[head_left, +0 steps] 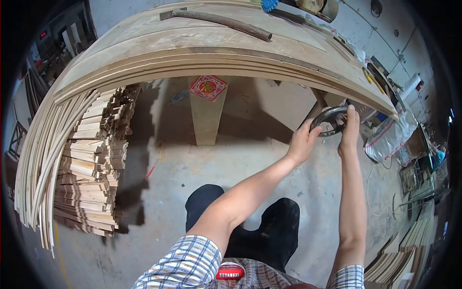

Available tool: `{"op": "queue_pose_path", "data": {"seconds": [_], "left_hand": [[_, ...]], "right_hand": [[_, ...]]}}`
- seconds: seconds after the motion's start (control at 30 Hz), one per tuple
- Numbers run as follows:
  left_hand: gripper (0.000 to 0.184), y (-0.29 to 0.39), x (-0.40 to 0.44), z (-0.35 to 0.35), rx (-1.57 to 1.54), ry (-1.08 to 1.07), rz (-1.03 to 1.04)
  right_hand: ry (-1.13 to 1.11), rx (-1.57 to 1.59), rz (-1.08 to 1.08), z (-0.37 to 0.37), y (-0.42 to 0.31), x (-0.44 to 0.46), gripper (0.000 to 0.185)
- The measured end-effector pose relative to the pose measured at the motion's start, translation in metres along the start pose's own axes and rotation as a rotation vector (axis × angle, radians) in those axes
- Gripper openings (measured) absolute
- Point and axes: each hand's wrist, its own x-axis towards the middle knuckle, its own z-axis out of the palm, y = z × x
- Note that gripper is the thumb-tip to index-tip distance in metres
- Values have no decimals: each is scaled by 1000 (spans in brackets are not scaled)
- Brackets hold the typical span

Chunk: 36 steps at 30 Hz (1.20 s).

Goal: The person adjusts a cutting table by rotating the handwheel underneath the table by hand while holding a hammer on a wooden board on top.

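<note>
A dark round handwheel (329,115) sits under the right part of the workbench's front edge. My left hand (303,143) is closed on the wheel's left side, its thumb lying over the rim. On the opposite side my right hand (351,129) grips the rim, with the thumb up near the top. Both forearms reach forward below the worktop (211,54). The wheel's mounting is mostly hidden behind my hands and in the shade.
A curved metal pipe (221,24) lies on the worktop, with a blue saw blade (269,5) behind it. Stacked wood strips (91,159) stand at left. A plastic sack (387,140) and yellow-handled pliers (373,79) are at right. A panel with a red diamond-shaped decoration (208,87) stands underneath.
</note>
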Motion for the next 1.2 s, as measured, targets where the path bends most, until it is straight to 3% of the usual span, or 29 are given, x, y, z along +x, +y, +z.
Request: {"op": "queue_pose_path", "data": {"seconds": [0.07,0.1,0.13,0.17,0.2,0.23,0.27,0.33,0.37,0.47,0.53,0.6,0.67,0.7,0.87,1.03,1.1,1.13,1.2], "left_hand": [[39,-18,-4,9,-87,30,-2],[37,-22,-5,12,-295,-64,-135],[35,-27,-7,16,-504,-164,-272],[35,-33,-9,17,-508,-169,-278],[34,-28,-6,9,-265,-250,-240],[34,-24,-1,0,-17,-327,-198],[34,-19,4,-7,-15,-327,-197],[36,-2,9,-24,-170,-205,17],[43,12,10,-35,72,-76,55],[43,73,33,-51,201,-10,410],[42,100,28,-39,343,9,389],[44,117,31,-34,482,36,369],[45,125,38,-34,650,44,592],[45,129,42,-30,648,50,586],[42,137,82,-6,775,-347,168],[35,119,64,-26,682,-308,182],[32,117,53,-39,598,-303,68],[32,115,51,-43,596,-322,69],[33,111,46,-46,508,-308,-29]], "right_hand": [[114,-195,-283,22,-3,-8,54],[152,-473,-487,26,-6,-10,53],[155,-477,-484,26,-9,-14,53],[120,-710,-642,25,-12,-19,53],[80,-940,-802,27,-18,-23,53],[78,-914,-863,27,-17,-22,51],[80,-912,-863,26,-16,-21,51],[81,-938,-903,28,-20,-23,52],[87,-931,-899,30,-23,-25,52],[2,-1091,-1007,44,-29,-38,47],[8,-1346,-1226,50,-21,-39,43],[13,-1347,-1255,54,-15,-38,44],[-14,-1378,-1219,55,-13,-41,46],[-23,-1380,-1222,56,-7,-43,46],[-287,-1112,-916,44,42,-43,47],[-371,-1294,-853,52,43,-53,56],[-495,-1251,-1065,53,44,-62,50],[-483,-1256,-1049,53,42,-67,50],[-667,-1264,-959,52,32,-78,39]]}}
